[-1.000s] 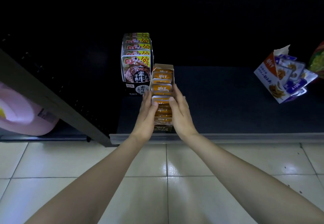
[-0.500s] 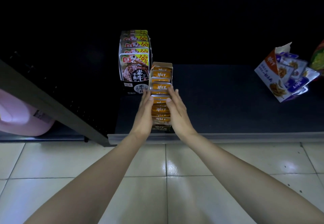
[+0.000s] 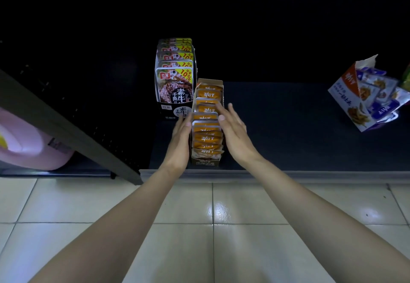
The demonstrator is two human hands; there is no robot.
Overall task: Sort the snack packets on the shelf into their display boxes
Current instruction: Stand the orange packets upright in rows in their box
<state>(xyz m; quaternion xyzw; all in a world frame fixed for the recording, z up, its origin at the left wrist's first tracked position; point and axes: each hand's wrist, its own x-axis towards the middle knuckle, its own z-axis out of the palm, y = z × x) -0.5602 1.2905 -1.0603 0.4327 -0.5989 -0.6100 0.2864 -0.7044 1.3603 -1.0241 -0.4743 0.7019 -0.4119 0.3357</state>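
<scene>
Your left hand (image 3: 180, 143) lies flat, fingers straight, against the left side of the orange display box (image 3: 205, 161), and your right hand (image 3: 235, 134) is spread open on its right, fingertips by the orange packets (image 3: 207, 137). That box sits between your hands on the shelf (image 3: 277, 127); the black box (image 3: 172, 110) stands just beyond your left fingertips.

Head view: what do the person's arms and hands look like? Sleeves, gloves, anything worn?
Both are bare. The left hand and right hand wear no gloves, and no rings show. The left forearm and right forearm are uncovered down to the frame edge: no sleeve, watch or wristband in view. The light is dim, so small marks could be missed.
</scene>
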